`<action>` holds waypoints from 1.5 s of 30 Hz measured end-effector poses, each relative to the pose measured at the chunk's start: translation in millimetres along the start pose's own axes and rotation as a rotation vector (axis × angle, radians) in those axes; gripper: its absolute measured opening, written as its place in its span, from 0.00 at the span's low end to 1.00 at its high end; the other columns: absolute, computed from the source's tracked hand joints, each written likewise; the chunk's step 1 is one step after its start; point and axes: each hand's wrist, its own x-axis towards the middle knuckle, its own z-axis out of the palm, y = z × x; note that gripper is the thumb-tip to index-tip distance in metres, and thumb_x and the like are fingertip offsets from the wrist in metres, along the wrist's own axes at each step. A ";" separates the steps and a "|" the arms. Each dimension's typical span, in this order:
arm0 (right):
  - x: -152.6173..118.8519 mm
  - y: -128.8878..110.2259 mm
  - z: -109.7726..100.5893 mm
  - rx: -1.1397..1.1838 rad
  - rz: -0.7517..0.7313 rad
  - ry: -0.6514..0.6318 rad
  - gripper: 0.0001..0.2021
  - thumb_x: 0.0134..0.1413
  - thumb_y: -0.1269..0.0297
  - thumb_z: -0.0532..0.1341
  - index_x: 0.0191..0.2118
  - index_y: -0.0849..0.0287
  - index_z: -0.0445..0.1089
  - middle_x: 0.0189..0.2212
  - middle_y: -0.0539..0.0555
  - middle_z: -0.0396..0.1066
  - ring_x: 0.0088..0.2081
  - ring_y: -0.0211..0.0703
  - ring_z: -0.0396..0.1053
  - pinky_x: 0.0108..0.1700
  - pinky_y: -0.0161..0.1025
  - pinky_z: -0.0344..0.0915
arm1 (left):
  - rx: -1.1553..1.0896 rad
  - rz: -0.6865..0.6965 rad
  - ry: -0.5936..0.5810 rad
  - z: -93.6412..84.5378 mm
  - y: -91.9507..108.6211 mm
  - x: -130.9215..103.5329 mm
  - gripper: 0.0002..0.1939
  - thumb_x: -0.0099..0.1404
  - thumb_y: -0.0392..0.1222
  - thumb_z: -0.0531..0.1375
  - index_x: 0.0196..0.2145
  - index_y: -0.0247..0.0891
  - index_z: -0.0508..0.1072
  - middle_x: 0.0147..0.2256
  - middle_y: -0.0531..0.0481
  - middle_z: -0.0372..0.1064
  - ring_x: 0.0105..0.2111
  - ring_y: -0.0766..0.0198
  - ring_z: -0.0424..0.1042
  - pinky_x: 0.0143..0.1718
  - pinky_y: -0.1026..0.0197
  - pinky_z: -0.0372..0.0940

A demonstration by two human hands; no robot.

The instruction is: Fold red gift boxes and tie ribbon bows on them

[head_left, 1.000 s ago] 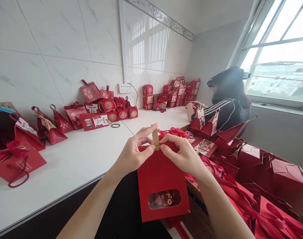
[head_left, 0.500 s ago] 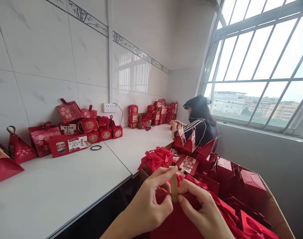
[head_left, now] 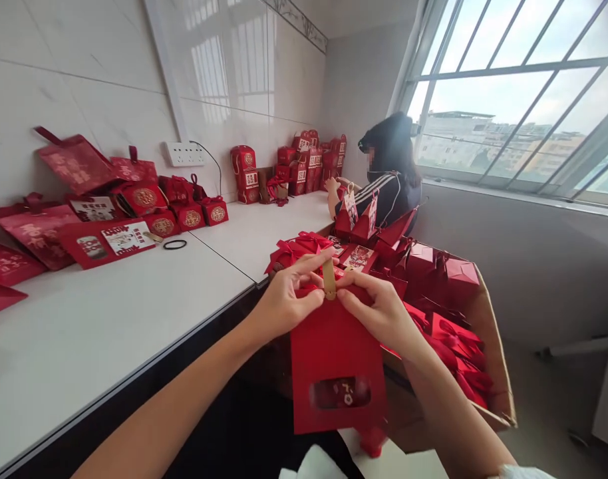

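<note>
A flat red box (head_left: 338, 346) with an oval window near its lower end hangs from my hands. At its top stands a gold strip (head_left: 329, 278). My left hand (head_left: 291, 293) pinches the strip's base from the left, its index finger stretched to the strip's upper end. From the right, my right hand (head_left: 376, 303) pinches the base of the strip at the box's top edge. Behind the hands, red boxes with ribbon bows (head_left: 304, 245) sit at the near left of a large carton (head_left: 501, 372).
A person (head_left: 391, 166) in a dark striped top sits beyond the carton. Red gift boxes (head_left: 147, 197) line the wall on the white table (head_left: 109, 319), near a black ring (head_left: 175, 245) and a power socket (head_left: 184, 154). More red boxes (head_left: 301, 166) stand at the far corner.
The view has tilted downward, so the hands appear higher and more of the red box, with its window, shows. Both hands keep their grip at the gold strip.
</note>
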 end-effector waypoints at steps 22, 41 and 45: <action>34.3 -14.4 49.8 0.081 -0.091 -0.091 0.07 0.53 0.69 0.55 0.31 0.59 0.70 0.24 0.48 0.70 0.24 0.35 0.63 0.24 0.31 0.57 | -0.109 -0.114 0.237 -44.6 6.1 -27.1 0.30 0.56 0.35 0.59 0.57 0.46 0.66 0.49 0.46 0.67 0.34 0.67 0.67 0.35 0.64 0.63; 64.2 17.1 68.3 0.169 0.048 0.044 0.07 0.55 0.66 0.55 0.29 0.58 0.68 0.22 0.48 0.68 0.23 0.36 0.64 0.24 0.30 0.59 | -0.015 -0.134 0.103 -74.8 -25.8 21.2 0.30 0.58 0.33 0.56 0.58 0.47 0.64 0.46 0.47 0.67 0.34 0.67 0.65 0.39 0.61 0.65; 73.8 24.6 79.6 0.215 0.109 0.099 0.08 0.56 0.65 0.55 0.29 0.57 0.68 0.24 0.48 0.70 0.25 0.37 0.66 0.28 0.30 0.62 | 0.011 -0.147 0.083 -85.3 -33.1 34.0 0.30 0.58 0.32 0.56 0.58 0.48 0.65 0.43 0.48 0.68 0.35 0.66 0.66 0.41 0.60 0.66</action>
